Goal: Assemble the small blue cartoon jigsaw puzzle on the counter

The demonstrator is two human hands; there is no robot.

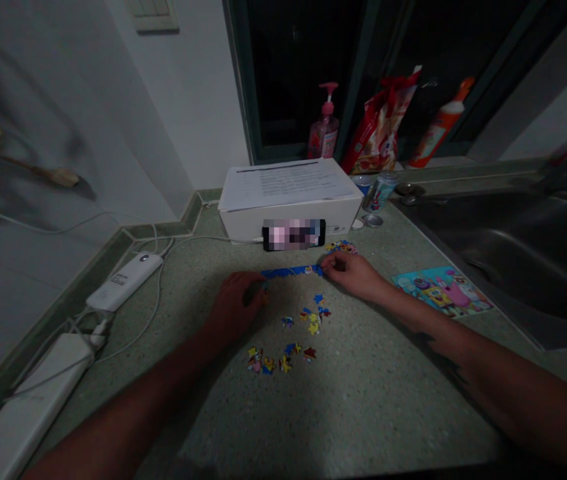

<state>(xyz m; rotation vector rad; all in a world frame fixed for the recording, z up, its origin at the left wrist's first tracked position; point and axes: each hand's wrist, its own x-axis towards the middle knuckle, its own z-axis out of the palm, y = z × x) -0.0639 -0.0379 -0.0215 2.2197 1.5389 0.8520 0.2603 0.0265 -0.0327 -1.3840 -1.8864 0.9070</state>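
Observation:
A blue strip of joined jigsaw pieces (293, 271) lies on the speckled green counter (343, 393). My left hand (236, 303) rests at the strip's left end, fingers curled down on it. My right hand (351, 272) pinches the strip's right end. Several loose coloured puzzle pieces (308, 320) lie just in front of the strip, and more loose pieces (276, 360) sit nearer to me. A small cluster of pieces (342, 247) sits behind my right hand.
A white box (288, 200) with a paper sheet on top stands behind the strip, a phone (293, 235) leaning against it. A cartoon picture card (441, 290) lies right, beside the steel sink (513, 247). Power bank (126, 280), power strip (28, 400) and cables lie left. Bottles, bag and can stand at the window.

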